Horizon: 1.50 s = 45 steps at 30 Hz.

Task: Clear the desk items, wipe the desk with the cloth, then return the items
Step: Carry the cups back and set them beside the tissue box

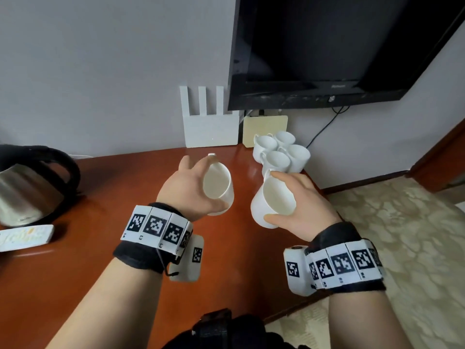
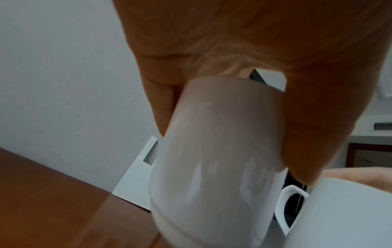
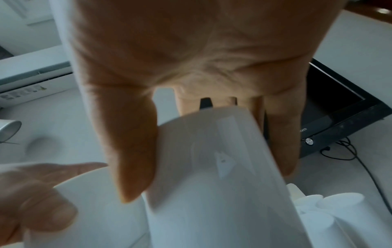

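Note:
My left hand (image 1: pixel 208 183) grips a white cup (image 1: pixel 227 196) round its wall, tilted with its mouth towards me, above the red-brown desk (image 1: pixel 125 197). Close to its right, my right hand (image 1: pixel 271 196) grips a second white cup (image 1: pixel 258 210) the same way. In the left wrist view the thumb and fingers (image 2: pixel 161 109) clasp the left cup (image 2: pixel 212 167), and the other cup (image 2: pixel 350 209) shows at the lower right. In the right wrist view the thumb (image 3: pixel 131 151) and fingers wrap the right cup (image 3: pixel 212 193). No cloth is in view.
Several white cups (image 1: pixel 281 153) stand clustered at the desk's back right corner. A white router (image 1: pixel 211 127) and a cream box (image 1: pixel 265 129) lean on the wall under a black TV (image 1: pixel 327 46). A steel kettle (image 1: pixel 25 187) and a white remote (image 1: pixel 25 236) lie at the left.

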Each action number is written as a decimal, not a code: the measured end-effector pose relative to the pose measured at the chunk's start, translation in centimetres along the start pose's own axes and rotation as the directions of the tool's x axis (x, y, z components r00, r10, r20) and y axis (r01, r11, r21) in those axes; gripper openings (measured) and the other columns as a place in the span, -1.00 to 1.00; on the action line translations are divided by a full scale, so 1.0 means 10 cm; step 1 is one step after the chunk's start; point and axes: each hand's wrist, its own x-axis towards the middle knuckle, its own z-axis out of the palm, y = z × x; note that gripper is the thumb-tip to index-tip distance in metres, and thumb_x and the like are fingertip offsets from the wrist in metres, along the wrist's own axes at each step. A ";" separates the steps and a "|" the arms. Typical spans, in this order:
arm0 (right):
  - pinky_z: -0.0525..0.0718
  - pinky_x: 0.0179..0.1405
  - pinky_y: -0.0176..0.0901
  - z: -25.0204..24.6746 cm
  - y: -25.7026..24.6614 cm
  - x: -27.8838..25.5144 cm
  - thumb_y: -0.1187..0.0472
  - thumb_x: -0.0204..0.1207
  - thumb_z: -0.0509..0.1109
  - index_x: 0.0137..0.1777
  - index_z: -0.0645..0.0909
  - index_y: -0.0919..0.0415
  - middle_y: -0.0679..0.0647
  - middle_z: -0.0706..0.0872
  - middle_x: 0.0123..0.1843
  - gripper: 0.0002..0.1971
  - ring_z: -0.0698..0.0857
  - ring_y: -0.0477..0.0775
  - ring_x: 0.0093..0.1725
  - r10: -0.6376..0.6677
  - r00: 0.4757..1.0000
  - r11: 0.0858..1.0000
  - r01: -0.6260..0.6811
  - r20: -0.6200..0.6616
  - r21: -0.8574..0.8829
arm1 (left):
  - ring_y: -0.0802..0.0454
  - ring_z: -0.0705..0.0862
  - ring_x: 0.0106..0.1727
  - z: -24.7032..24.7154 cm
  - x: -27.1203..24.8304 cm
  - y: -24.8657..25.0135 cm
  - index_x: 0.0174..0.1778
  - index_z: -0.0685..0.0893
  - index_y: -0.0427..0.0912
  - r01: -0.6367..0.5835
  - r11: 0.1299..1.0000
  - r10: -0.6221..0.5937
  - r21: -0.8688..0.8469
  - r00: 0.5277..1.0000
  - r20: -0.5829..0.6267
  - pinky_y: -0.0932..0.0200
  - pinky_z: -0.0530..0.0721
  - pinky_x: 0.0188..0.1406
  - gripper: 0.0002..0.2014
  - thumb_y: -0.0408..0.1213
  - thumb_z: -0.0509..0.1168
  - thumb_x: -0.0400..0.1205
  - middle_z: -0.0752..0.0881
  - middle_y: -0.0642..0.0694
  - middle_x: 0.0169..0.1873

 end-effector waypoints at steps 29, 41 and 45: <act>0.54 0.29 0.00 -0.45 2.38 1.84 0.10 0.38 0.47 0.58 -0.16 -0.32 -0.15 0.04 0.54 -0.03 0.38 0.14 0.45 -0.277 0.808 0.911 0.393 0.520 -0.126 | -0.12 0.51 0.30 2.04 1.42 1.30 0.56 0.11 0.08 0.264 0.913 -0.327 0.312 0.930 0.169 0.02 0.64 0.18 -0.07 0.08 0.48 0.35 0.28 -0.06 0.36; 0.33 0.46 0.05 -0.40 2.65 2.24 0.16 0.41 0.47 0.62 -0.15 -0.24 -0.16 -0.05 0.65 -0.02 0.00 0.06 0.64 -0.318 0.725 0.857 0.495 0.611 -0.142 | -0.08 0.34 0.44 2.19 1.73 1.35 0.59 0.01 0.12 0.134 0.887 -0.281 0.441 0.916 0.287 -0.03 0.55 0.35 -0.08 0.02 0.46 0.43 0.23 -0.02 0.43; 0.36 0.44 0.05 -0.40 2.67 2.26 0.16 0.40 0.47 0.61 -0.12 -0.24 -0.15 -0.03 0.65 -0.04 0.00 0.06 0.63 -0.318 0.728 0.863 0.487 0.607 -0.132 | -0.08 0.37 0.42 2.28 1.74 1.38 0.58 0.03 0.12 0.143 0.887 -0.288 0.439 0.914 0.285 0.01 0.54 0.32 -0.09 0.06 0.45 0.42 0.26 -0.02 0.41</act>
